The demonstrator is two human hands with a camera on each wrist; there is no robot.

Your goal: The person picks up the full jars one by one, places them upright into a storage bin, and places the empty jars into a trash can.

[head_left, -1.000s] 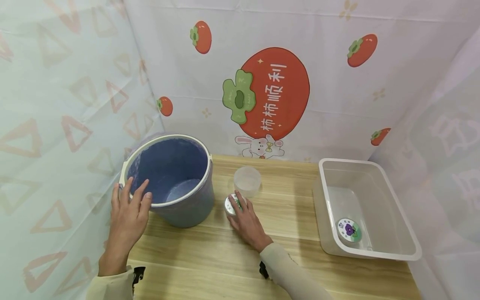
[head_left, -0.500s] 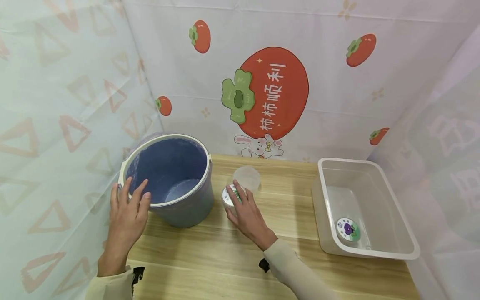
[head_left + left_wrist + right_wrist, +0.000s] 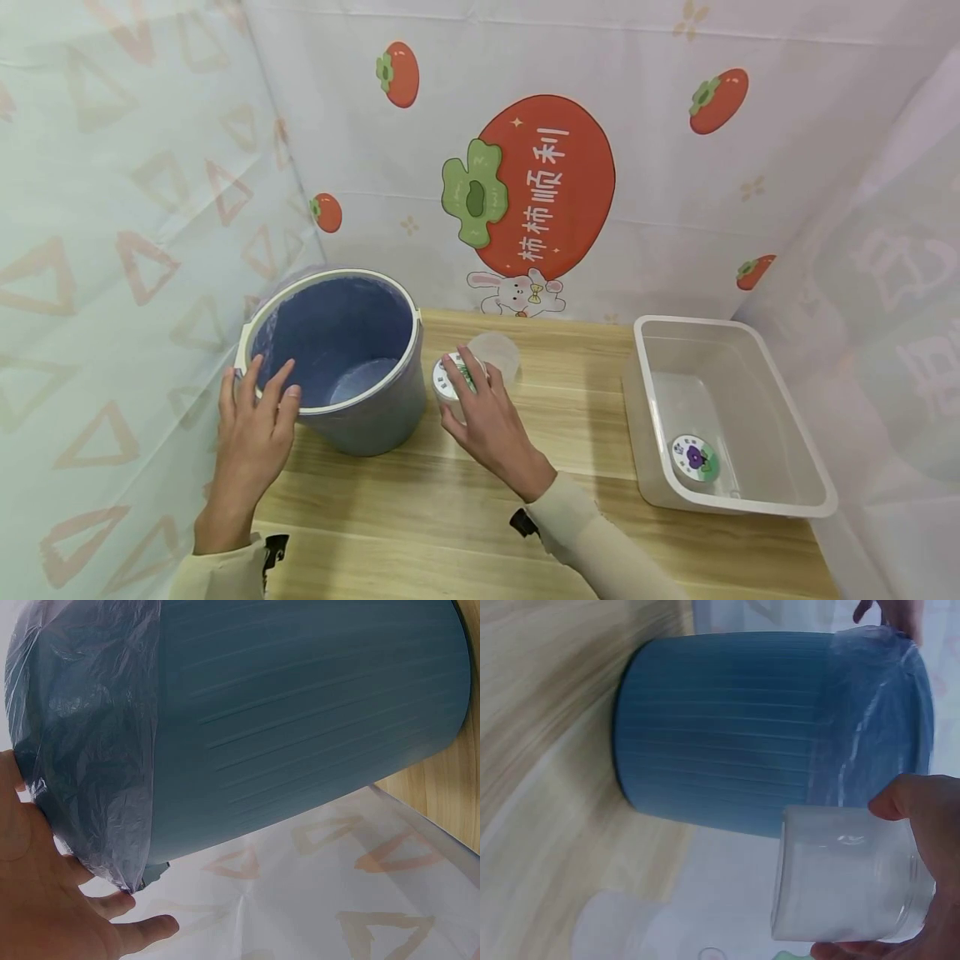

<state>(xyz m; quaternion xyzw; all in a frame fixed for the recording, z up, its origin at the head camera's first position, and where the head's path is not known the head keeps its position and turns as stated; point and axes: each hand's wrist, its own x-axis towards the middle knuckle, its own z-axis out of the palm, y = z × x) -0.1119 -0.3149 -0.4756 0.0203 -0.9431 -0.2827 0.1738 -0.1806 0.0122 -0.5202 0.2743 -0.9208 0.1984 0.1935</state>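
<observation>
My right hand [image 3: 498, 433] grips a clear jar [image 3: 847, 874] from above, its fingers across the white lid [image 3: 444, 385] with green print. In the right wrist view the jar is off the table, beside the blue bucket [image 3: 378, 425]. My left hand [image 3: 253, 442] touches the bucket's left rim, its fingers spread and loosely extended. A thin plastic bag liner [image 3: 97, 750] folds over that rim. Another clear round container [image 3: 501, 350] stands on the table, partly behind my right hand.
A pale rectangular tub [image 3: 645, 433] stands to the right. Inside it, at the near left corner, sits a jar with a purple-flower lid [image 3: 694, 460]. Printed cloth walls [image 3: 637, 275] enclose the back and sides of the wooden table [image 3: 420, 533].
The jar has risen off the table in my right hand and moved slightly left and away from me, toward the bucket. My left hand stays at the bucket rim.
</observation>
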